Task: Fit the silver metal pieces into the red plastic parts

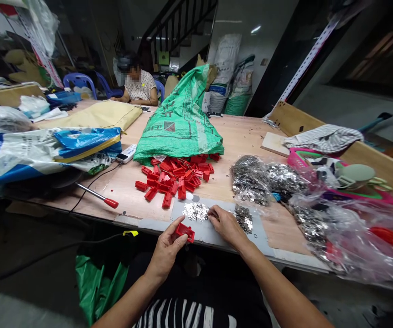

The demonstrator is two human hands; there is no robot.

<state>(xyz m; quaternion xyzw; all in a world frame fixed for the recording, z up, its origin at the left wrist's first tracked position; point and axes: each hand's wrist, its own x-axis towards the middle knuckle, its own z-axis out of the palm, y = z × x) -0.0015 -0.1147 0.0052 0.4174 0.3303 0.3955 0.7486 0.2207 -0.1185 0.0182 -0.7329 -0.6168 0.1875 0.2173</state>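
Cluttered workshop, long wooden table (237, 136), grey mat (210, 234) at its near edge. Left hand (169, 243) sits just off the mat's near-left edge, thumb and fingers pinching a red plastic part (184, 231); its detail is too small to read. Right hand (227, 224) lies on the mat, fingertips drawn together at the edge of a small pile of silver metal pieces (196, 211); can't tell if it actually grips one. Second silver pile (244, 217) on the mat's right side, partly hidden by that hand. Beyond the mat: heap of red parts (176, 177) spilling from a green sack (183, 118). Right of the mat: clear bags (265, 180) of metal bits, contents blurred by plastic. Far beyond the mat, another person (138, 86) is seated.
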